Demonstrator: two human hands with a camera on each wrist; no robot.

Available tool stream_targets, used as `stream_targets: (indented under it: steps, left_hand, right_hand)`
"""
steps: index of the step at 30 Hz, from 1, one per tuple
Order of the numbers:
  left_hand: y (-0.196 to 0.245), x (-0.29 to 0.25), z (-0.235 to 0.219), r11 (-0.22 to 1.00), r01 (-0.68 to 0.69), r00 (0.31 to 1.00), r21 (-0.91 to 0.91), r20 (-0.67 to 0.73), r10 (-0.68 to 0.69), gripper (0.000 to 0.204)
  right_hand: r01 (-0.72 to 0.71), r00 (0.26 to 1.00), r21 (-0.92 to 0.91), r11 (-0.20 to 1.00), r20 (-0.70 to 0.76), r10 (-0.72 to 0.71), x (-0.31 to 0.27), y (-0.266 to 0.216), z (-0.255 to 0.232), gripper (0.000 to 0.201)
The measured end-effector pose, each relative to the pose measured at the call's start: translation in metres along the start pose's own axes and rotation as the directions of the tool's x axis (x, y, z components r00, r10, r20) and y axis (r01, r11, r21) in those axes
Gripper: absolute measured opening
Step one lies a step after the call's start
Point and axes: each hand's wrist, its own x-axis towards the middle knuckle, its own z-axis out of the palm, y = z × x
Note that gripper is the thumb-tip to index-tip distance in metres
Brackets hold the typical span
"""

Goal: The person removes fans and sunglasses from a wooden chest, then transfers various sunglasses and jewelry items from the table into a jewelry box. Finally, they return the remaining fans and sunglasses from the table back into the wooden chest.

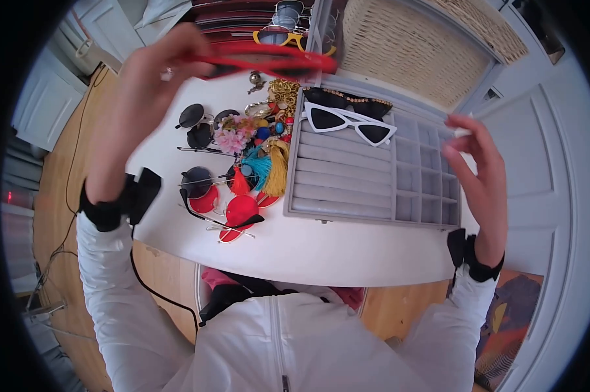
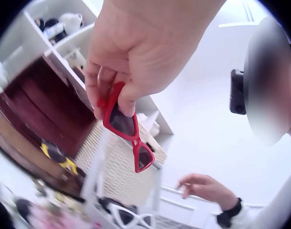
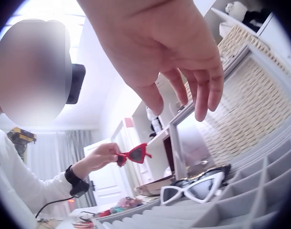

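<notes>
My left hand (image 1: 152, 85) pinches red-framed, dark-lensed sunglasses (image 2: 121, 119) by one end, between thumb and fingers. They are raised over the far left of the table and blurred in the head view. Holding nothing, my right hand (image 1: 476, 153) hovers beside the right edge of a grey organizer box (image 1: 347, 210), its fingers loosely bent. White cat-eye sunglasses (image 1: 349, 124) lie across the box's padded rolls at the back. Behind them lie black sunglasses (image 1: 347, 101) with a gold-studded top edge.
Left of the box, round dark sunglasses (image 1: 197, 179), red-lensed glasses (image 1: 242, 209), tassels (image 1: 278, 166) and gold chains (image 1: 283, 91) crowd the white table (image 1: 347, 255). The box's lid (image 1: 406, 52) stands raised at the back. Yellow sunglasses (image 1: 278, 38) lie in a dark red case (image 1: 223, 19).
</notes>
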Motion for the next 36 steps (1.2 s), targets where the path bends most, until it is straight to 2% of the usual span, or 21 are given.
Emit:
stream_targets:
  steps: [1,2,3,4,6,8,9,10,12,13,15,19,21,22,24,28,30,31,33,36]
  left_hand:
    - [0.018,0.005,0.013,0.993,-0.017,0.996,-0.116,0.088,0.027,0.016]
    - [0.029,0.007,0.031,0.983,-0.021,0.992,-0.182,0.121,0.044,0.017]
    - [0.042,0.010,0.046,0.959,0.059,0.980,-0.276,0.199,-0.003,0.016]
    - [0.049,0.014,0.060,0.957,0.027,0.967,-0.289,0.251,0.049,0.015]
    - [0.054,0.016,0.084,0.955,-0.017,0.974,-0.297,0.212,0.083,0.014]
    - [0.053,0.018,0.099,0.918,0.233,0.912,-0.320,0.400,-0.092,0.013]
    - [0.048,0.016,0.108,0.882,0.238,0.929,-0.407,0.359,-0.085,0.012]
    - [0.044,0.012,0.113,0.879,0.238,0.930,-0.413,0.358,-0.084,0.012]
    - [0.043,0.009,0.116,0.951,0.132,0.948,-0.279,0.317,-0.038,0.014]
    - [0.043,0.009,0.116,0.951,0.133,0.947,-0.280,0.319,-0.039,0.014]
    - [0.042,0.008,0.114,0.987,0.073,0.928,-0.143,0.372,-0.015,0.014]
    - [0.043,0.007,0.114,0.992,0.099,0.908,-0.077,0.415,-0.059,0.012]
    - [0.041,0.007,0.115,0.999,0.044,0.922,-0.031,0.387,-0.028,0.010]
    - [0.040,0.008,0.115,0.998,0.046,0.921,-0.034,0.388,-0.029,0.010]
    - [0.043,0.013,0.109,0.986,0.150,0.891,-0.074,0.442,-0.103,0.010]
    - [0.043,0.014,0.109,0.975,0.200,0.868,-0.095,0.480,-0.131,0.010]
    - [0.041,0.011,0.114,0.993,0.113,0.898,-0.034,0.431,-0.087,0.013]
    - [0.040,0.010,0.115,0.993,0.111,0.899,-0.036,0.430,-0.085,0.013]
    - [0.041,0.008,0.116,1.000,-0.006,0.935,0.016,0.354,0.000,0.012]
    - [0.039,0.007,0.115,1.000,-0.005,0.944,0.017,0.330,-0.001,0.014]
  right_hand:
    - [-0.002,1.000,-0.003,1.000,0.000,0.002,0.005,-0.011,0.012,0.036]
    - [0.055,0.998,-0.008,0.998,0.015,-0.055,0.010,-0.021,0.024,0.037]
    - [0.114,0.993,-0.014,0.993,0.034,-0.114,0.014,-0.027,0.031,0.038]
    - [0.119,0.992,-0.018,0.993,0.037,-0.119,0.018,-0.026,0.034,0.038]
    - [0.017,0.958,-0.039,0.999,0.285,-0.005,0.025,-0.016,0.042,0.030]
    - [0.025,0.944,-0.069,0.997,0.329,-0.001,0.028,0.006,0.049,0.026]
    - [0.032,0.928,-0.094,0.995,0.374,0.005,0.026,0.015,0.050,0.023]
    - [0.030,0.927,-0.099,0.995,0.376,0.010,0.024,0.018,0.051,0.023]
    - [0.025,0.933,-0.114,0.993,0.360,0.018,0.021,0.020,0.055,0.018]
    - [0.022,0.932,-0.113,0.993,0.361,0.020,0.021,0.021,0.055,0.018]
    - [0.038,0.932,-0.110,0.993,0.362,0.004,0.021,0.022,0.056,0.019]
    - [0.097,0.919,-0.141,0.985,0.393,-0.034,0.024,0.024,0.058,0.019]
    - [0.147,0.915,-0.161,0.976,0.398,-0.072,0.025,0.025,0.059,0.019]
    - [0.145,0.914,-0.163,0.976,0.400,-0.069,0.026,0.026,0.059,0.019]
    - [0.117,0.923,-0.169,0.979,0.383,-0.044,0.026,0.027,0.059,0.019]
    - [0.116,0.914,-0.173,0.978,0.403,-0.037,0.028,0.025,0.058,0.020]
    - [0.140,0.917,-0.183,0.973,0.394,-0.058,0.027,0.028,0.060,0.020]
    - [0.140,0.918,-0.186,0.973,0.394,-0.057,0.028,0.028,0.060,0.020]
    - [0.160,0.917,-0.188,0.969,0.392,-0.075,0.028,0.027,0.059,0.019]
    - [0.185,0.906,-0.227,0.956,0.417,-0.076,0.031,0.026,0.057,0.020]
